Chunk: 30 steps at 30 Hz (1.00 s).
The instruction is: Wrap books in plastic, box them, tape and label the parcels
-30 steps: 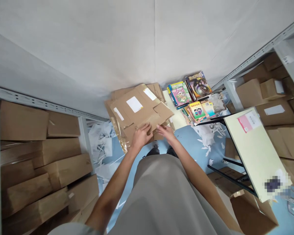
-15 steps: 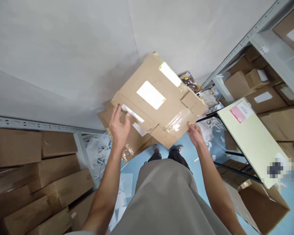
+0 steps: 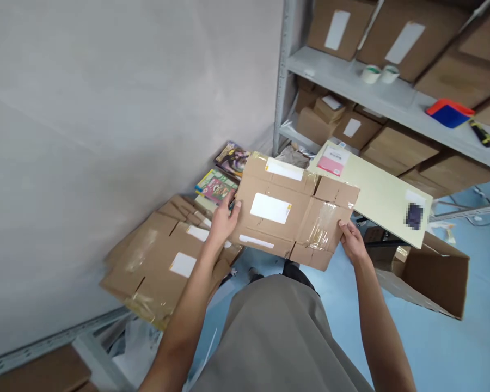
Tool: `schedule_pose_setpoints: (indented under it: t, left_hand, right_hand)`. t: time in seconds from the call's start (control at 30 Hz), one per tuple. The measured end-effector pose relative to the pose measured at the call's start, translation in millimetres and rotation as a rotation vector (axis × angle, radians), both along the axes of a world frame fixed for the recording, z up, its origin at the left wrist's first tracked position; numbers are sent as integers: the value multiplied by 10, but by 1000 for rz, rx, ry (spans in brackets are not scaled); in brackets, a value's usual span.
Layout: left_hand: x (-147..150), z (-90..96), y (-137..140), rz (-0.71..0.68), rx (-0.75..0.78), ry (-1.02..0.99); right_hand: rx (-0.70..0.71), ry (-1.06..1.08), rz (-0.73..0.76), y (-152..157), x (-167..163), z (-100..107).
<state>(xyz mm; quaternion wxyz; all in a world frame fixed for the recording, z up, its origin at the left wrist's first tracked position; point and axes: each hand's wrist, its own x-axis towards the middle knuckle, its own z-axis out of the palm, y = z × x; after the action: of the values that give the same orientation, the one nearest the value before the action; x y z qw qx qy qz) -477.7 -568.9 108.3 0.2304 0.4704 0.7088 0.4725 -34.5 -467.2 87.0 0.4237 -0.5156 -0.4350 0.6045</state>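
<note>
A flattened cardboard box (image 3: pixel 286 182) with white labels and shiny clear tape is held up in front of me. My left hand (image 3: pixel 225 215) grips its left edge, thumb on the near face. At the lower right edge, my right hand (image 3: pixel 351 239) pinches the taped flap between thumb and fingers. Below and to the left, a stack of other flattened boxes (image 3: pixel 157 247) leans by the wall, partly behind my left forearm. Colourful printed magazines (image 3: pixel 216 187) lie just beyond my left hand.
A pale yellow table (image 3: pixel 375 188) with a pink-and-white paper stands to the right. Below it, an open cardboard box (image 3: pixel 436 272) rests on the blue floor. Metal shelving (image 3: pixel 351 73) behind holds boxes, tape rolls (image 3: pixel 371 74) and a box cutter (image 3: pixel 482 133). Another shelf frame (image 3: pixel 93 348) is at lower left.
My view has swung to the right, bringing the shelves and magazines further into sight. The flattened box has turned to lie more level and away from the stack, with both hands still on it.
</note>
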Motion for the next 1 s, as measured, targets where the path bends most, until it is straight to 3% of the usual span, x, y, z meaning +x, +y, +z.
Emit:
schedule_pose_setpoints:
  t: [0.17,0.3,0.57,0.7,1.0]
  left_hand:
    - [554,-52,967,-199,-22,-225]
    - [1089,-136,1664,-233,-58,-377]
    - [2184,-291,2687,-299,-104,-393]
    - [2476,-413,3130,-392,-109,-393]
    - [2883,-760,4331,-383,-299,-177]
  right_hand:
    - [-5,35,-48,427,699,10]
    - [2,19,-50,825,1269,97]
    - [106,-92,-141,1479,2324,207]
    - [100,-140,-179,1711,2636,112]
    - [31,-357,-313,2328,2981,-239]
